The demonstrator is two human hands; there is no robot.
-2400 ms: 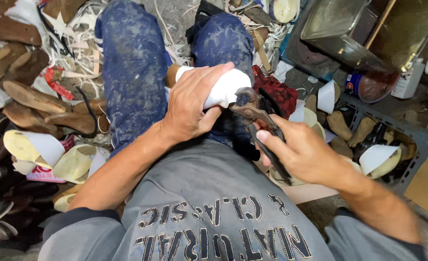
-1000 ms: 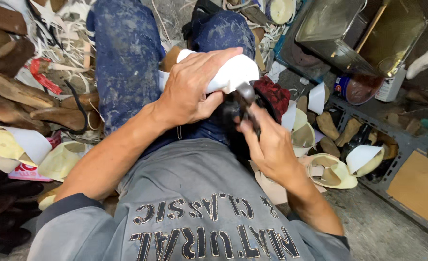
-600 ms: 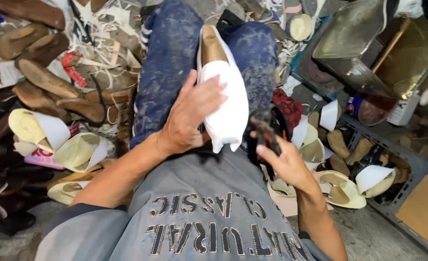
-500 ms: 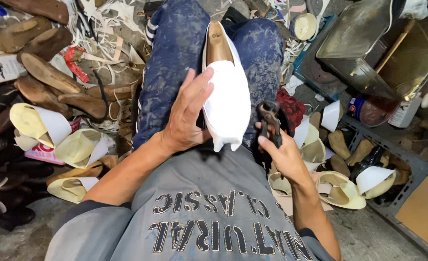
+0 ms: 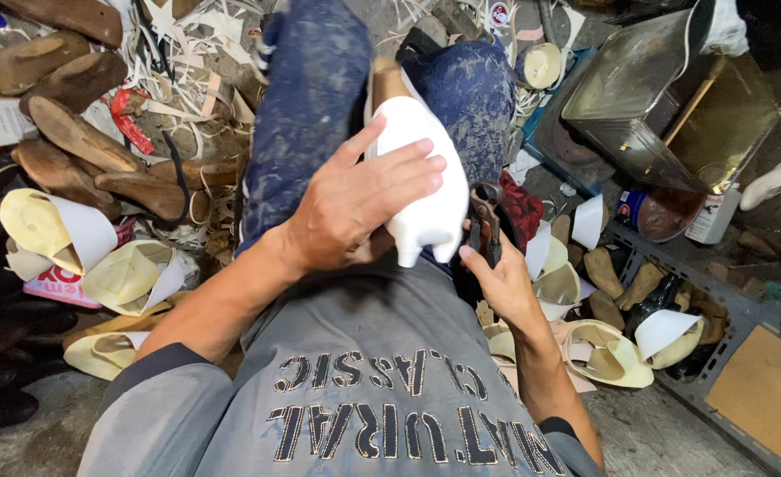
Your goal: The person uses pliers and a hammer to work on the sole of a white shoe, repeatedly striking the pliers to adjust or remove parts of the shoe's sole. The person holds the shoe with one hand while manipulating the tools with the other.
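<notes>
A white shoe upper stretched over a last [image 5: 421,181] rests between my knees, toe end toward me, its tan sole side showing at the far end. My left hand [image 5: 355,208] lies over it with the fingers spread across the white leather, holding it down. Just right of the shoe's near end, my right hand [image 5: 494,274] grips dark metal lasting pliers [image 5: 486,223], jaws pointing up beside the white edge. My blue stained trousers [image 5: 306,115] frame the shoe on both sides.
Wooden lasts [image 5: 72,132] and cream shoe uppers [image 5: 125,274] lie piled at the left. At the right stand a metal tin [image 5: 664,97], a round can [image 5: 655,212], a white bottle [image 5: 713,216] and more uppers [image 5: 611,353] beside a metal rack [image 5: 743,309].
The white shoe has turned from crosswise to lengthwise between my knees. My left hand moved on top of it; my right hand with the pliers dropped beside its near end.
</notes>
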